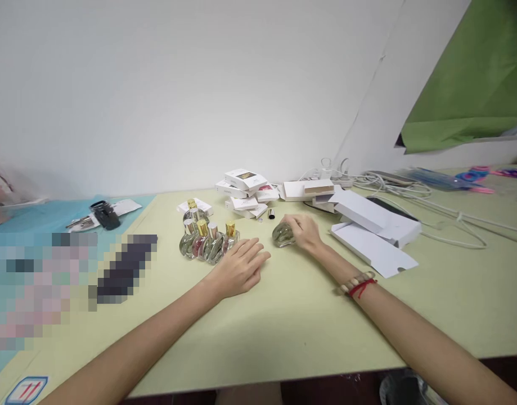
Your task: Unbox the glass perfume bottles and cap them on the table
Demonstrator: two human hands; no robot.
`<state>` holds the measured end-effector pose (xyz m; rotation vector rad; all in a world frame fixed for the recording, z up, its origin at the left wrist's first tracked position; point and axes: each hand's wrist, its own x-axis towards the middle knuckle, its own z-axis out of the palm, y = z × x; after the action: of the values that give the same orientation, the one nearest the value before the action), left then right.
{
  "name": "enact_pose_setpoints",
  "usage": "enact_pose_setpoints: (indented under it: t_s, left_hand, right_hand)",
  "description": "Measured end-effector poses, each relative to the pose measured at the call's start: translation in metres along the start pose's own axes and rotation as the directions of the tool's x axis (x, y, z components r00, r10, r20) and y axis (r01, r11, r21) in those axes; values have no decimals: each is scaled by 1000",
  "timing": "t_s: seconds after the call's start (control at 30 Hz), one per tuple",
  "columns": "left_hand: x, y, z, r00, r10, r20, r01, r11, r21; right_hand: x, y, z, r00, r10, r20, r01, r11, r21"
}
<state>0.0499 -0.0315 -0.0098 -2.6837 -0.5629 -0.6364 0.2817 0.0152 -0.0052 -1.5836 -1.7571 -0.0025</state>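
Note:
My right hand [304, 229], wearing a beaded bracelet [354, 283] and a red string, is closed around the upper part of a glass perfume bottle [283, 235] on the table. The fingers hide the bottle's top. My left hand [240, 268] rests palm down with its fingers stretched out and holds nothing. Just beyond its fingertips and to the left stands a cluster of round glass perfume bottles [215, 247] with gold and silver caps. A small dark, shiny cap [271, 214] sits beyond the right hand's bottle.
Small white boxes [244, 180] are piled near the wall. At the right lie opened white cartons [370, 244], white cables [410, 194] and blue-pink items [473, 179]. A dark jar [105, 215] rests on a blue cover [43, 216] at the left. The yellow table's [258, 343] front edge runs below my arms.

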Motion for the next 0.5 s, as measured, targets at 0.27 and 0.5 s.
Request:
enact_pose_setpoints:
  t_s: [0.27,0.5]
  left_hand:
    - [0,0,-1,983,-65,-171,63,998,-14]
    - [-1,-2,3,957,-90,-275,52,988,-142]
  right_hand:
    - [-17,-43,8,981,-94,168,43,958,285]
    - [-28,-65,13,974,-151,168,54,877,478]
